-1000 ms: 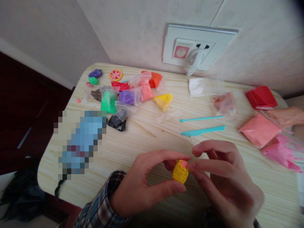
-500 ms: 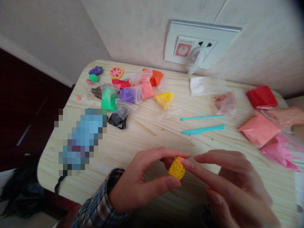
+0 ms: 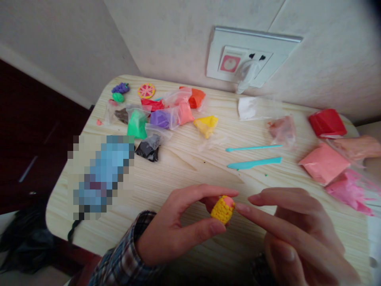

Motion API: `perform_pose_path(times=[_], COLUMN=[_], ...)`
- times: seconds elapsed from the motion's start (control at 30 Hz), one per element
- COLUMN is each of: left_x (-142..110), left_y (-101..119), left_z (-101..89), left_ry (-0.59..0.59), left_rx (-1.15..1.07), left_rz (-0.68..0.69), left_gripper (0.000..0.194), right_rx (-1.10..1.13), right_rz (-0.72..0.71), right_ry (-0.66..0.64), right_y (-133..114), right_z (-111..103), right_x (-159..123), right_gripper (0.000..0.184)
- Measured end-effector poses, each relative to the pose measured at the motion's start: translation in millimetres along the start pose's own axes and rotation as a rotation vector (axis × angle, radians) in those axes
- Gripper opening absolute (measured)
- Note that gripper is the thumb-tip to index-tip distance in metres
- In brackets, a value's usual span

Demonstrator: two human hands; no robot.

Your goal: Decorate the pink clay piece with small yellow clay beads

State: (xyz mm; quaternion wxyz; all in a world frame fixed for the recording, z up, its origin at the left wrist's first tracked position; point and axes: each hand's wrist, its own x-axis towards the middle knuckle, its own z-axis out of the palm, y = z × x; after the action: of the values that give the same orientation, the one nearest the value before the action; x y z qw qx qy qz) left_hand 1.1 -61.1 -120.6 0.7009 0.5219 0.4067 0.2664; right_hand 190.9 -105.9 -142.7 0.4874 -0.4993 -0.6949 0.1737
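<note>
Yellow lump [image 3: 222, 211], pinched in left hand [image 3: 168, 230]; less covered at pink end [image 3: 229, 201] by index finger [image 3: 247, 211] of half-open right hand [image 3: 302, 230], so more bared to sight; contact unclear.

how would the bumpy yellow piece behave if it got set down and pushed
The bumpy yellow piece would probably roll, given its rounded sides. Its knobbly surface likely resists slipping. It may be light, being small against the left hand pinching it.

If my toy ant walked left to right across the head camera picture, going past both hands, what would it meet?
Pixelated blue thing → left hand → yellow bumpy lump with a pink patch on top → right hand.
</note>
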Motion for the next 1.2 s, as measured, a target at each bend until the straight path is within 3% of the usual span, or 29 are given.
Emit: perform_pose_path(times=[0.1, 0.23, 0.3, 0.4, 0.5, 0.57, 0.63, 0.8, 1.2], left_x=[0.2, -1.1, -1.6, -0.2, 3.4, 4.6, 3.6, -3.9, -4.0], left_y=[0.4, -0.2, -1.8, -5.9, -9.6, -10.8, -11.9, -16.9, -15.3], left_z=[0.1, 0.9, 1.1, -1.4, -6.7, -9.5, -10.2, -8.0, -4.6], left_ry=[0.002, -0.002, 0.055, 0.339, 0.739, 0.878, 0.881, 0.733, 0.599], left_rx=[-0.001, 0.024, 0.023, -0.102, -0.286, -0.370, -0.429, -0.513, -0.623], left_rz=[-0.004, 0.020, 0.057, 0.163, 0.244, 0.260, 0.236, 0.150, 0.149], left_gripper=[0.036, 0.035, 0.033, 0.031, 0.025, 0.023, 0.021, 0.023, 0.024], right_rx=[-0.009, -0.015, -0.030, -0.098, -0.246, -0.348, -0.418, -0.528, -0.550], right_rz=[0.035, -0.002, 0.048, 0.171, 0.168, 0.152, 0.163, 0.246, 0.307], right_ry=[-0.028, 0.028, -0.003, -0.101, -0.115, -0.119, -0.135, -0.125, -0.052], right_y=[-1.3, -0.4, 1.5, 5.3, 6.7, 5.2, 2.5, -2.3, -0.1], right_z=[-0.7, -1.9, -2.1, 4.7, 25.1, 43.3, 60.6, 85.5, 93.2], right_x=[0.0, -0.1, 1.2, 8.2, 21.6, 30.3, 35.9, 39.3, 42.0], right_gripper=[0.043, 0.042, 0.040, 0.031, 0.019, 0.013, 0.010, 0.006, 0.010])
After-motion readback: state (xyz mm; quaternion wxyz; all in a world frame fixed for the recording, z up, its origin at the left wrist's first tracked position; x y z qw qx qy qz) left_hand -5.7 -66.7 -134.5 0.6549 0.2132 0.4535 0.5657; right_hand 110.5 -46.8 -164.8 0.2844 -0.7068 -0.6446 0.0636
